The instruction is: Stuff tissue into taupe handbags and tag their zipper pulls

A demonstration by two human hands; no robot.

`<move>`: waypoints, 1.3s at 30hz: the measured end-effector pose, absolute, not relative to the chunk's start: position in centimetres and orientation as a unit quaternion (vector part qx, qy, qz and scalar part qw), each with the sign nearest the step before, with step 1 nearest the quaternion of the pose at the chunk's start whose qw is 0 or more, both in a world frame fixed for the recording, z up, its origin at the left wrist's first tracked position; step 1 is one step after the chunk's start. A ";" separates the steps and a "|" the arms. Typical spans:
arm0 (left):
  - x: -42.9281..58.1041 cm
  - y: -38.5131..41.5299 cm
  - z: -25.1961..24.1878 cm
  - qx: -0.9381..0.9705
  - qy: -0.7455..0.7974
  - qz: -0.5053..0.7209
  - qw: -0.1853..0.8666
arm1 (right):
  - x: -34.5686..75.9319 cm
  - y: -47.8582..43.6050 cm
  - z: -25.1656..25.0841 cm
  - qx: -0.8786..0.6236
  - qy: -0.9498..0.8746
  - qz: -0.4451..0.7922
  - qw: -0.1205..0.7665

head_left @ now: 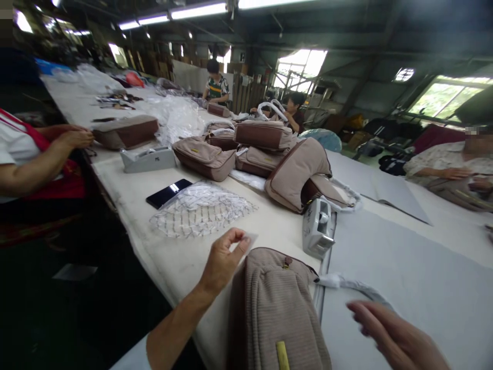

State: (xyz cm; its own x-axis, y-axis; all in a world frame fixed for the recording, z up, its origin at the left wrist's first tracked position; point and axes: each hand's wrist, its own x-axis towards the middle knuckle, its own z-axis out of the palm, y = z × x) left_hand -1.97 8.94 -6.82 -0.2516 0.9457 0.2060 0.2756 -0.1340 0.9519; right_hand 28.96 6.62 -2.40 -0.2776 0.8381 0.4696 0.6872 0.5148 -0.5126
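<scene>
My left hand (225, 259) pinches a small thin translucent sheet (251, 239) between thumb and forefinger, just above the top corner of a ribbed taupe bag (285, 303). The bag lies on the table right in front of me, with a brown side panel, a zip pull at its top and a yellow tab on its front. A strap in pale wrapping (356, 285) runs from it to the right. Beside that strap my right hand (396, 331) hovers with its fingers stretched out, slightly blurred and apparently holding nothing.
A grey tape dispenser (319, 228) stands beyond the bag, and another dispenser (148, 159) farther left. Several similar bags (265, 136) are piled mid-table. A dark phone (168, 193) lies by a printed plastic bag (204, 208). Co-workers (38, 159) stand around the table.
</scene>
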 end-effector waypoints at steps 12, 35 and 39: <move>-0.8 6.1 -5.6 0.505 0.550 0.503 0.435 | 18.9 10.9 -6.1 -0.433 -0.759 0.354 0.333; -0.2 7.8 -3.3 0.778 0.513 0.314 0.184 | 18.7 10.2 -6.8 -0.360 -0.800 0.284 0.387; 0.3 8.4 -3.3 0.745 0.528 0.313 0.262 | 18.9 10.1 -6.9 -0.423 -0.735 0.355 0.393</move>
